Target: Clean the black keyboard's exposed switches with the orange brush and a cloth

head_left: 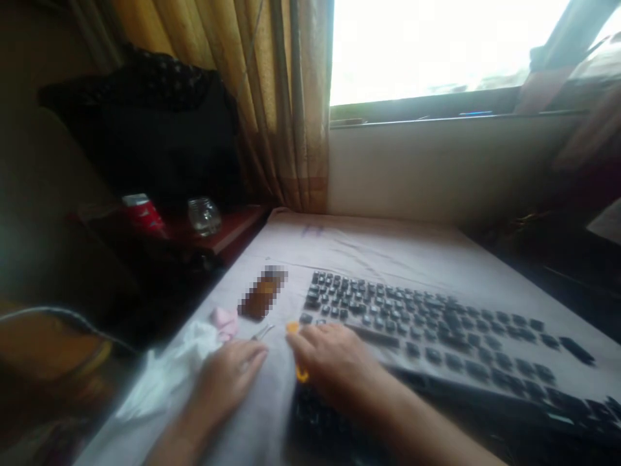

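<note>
We are pinching a slim, silvery metal tool with a forked tip in our left hand, thumb and fingers pressing together around its near end; the tip is pointing away from us, over the cloth. Our right hand is curling palm-down, fingers closing on a bright orange plastic piece that is showing at both ends past the fingers. Blur is hiding its full shape.

A black keyboard body is lying along the near side of the worktop, partly under our right hand and forearm; we cannot tell whether the orange piece is touching it. Loose black plastic keycaps are sitting in spread-out rows just beyond the body, running off to the right, and a long black bar-shaped keycap is lying beside our right hand.

A pale, pinkish cloth is covering the worktop. Crumpled white material is lying beside our left hand, with a small pink crumpled piece next to it. A brown, pixelated rectangular object is resting between these and the keycaps. Off to the left, a red can with a pale top and a clear glass jar are standing on a reddish-brown surface.
</note>
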Motion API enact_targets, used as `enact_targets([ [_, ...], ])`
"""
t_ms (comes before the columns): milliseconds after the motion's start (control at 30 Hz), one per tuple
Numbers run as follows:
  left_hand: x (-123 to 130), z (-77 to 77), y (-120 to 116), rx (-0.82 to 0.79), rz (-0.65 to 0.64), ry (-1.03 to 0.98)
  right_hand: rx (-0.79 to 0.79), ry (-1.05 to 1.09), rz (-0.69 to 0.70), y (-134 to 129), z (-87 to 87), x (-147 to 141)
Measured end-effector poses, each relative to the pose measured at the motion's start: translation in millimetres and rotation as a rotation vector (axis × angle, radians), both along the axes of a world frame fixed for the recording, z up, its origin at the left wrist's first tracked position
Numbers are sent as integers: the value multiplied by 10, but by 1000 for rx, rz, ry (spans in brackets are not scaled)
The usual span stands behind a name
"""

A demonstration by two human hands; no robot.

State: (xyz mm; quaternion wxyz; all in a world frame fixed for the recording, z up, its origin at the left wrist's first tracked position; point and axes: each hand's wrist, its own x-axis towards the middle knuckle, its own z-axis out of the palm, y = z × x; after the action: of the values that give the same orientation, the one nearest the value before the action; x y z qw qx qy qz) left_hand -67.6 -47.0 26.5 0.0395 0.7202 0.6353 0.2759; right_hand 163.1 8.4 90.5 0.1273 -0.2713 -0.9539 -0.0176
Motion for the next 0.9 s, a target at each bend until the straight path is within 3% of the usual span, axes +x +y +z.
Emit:
enact_targets([
  [167, -445, 109, -216, 145, 196, 106, -45, -108, -43, 146, -58, -597],
  [267, -668, 202, -278, 166, 292, 186, -75, -141, -62, 160, -176, -751],
  [367, -736, 269, -257, 124, 316, 260, -107, -168, -59, 109, -249, -788],
  [667, -452, 295, 178, -137, 355, 480, -153, -169, -91, -27, -162, -573],
  [900, -398, 432, 373, -315, 410, 469, -162, -95, -147, -255, -162, -20],
])
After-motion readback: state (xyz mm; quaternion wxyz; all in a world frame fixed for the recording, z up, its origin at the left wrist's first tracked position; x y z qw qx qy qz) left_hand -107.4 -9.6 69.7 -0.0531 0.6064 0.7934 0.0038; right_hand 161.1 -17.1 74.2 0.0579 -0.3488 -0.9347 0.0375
